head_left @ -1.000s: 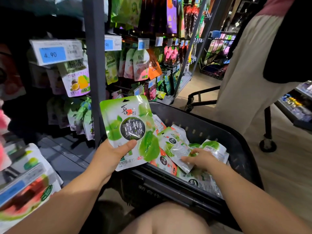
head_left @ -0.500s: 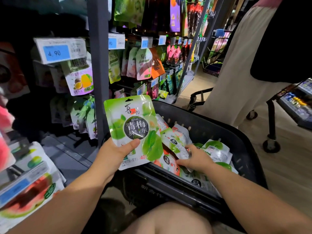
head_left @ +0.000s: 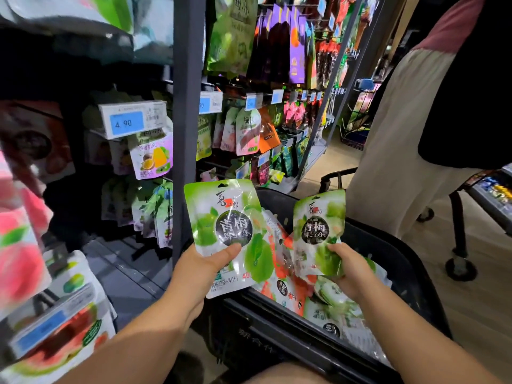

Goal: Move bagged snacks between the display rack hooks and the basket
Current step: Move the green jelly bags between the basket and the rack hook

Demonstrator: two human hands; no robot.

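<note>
Gripping one green pouch (head_left: 225, 225) by its lower edge in the left hand (head_left: 203, 270), thumb across the front. Pinching a second green pouch (head_left: 318, 231) in the right hand (head_left: 350, 270), just above the basket (head_left: 388, 245). Holding both upright, hang holes on top. Looking up and left for the display rack (head_left: 188, 106), nearer the left hand; likely hanging that pouch first.

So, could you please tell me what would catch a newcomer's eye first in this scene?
Two matching green snack bags stand out at centre: the left bag gripped by the left hand, the right bag by the right hand, at the black basket holding more bags. Further left, a blue 4.90 price tag sits on the display rack.
</note>
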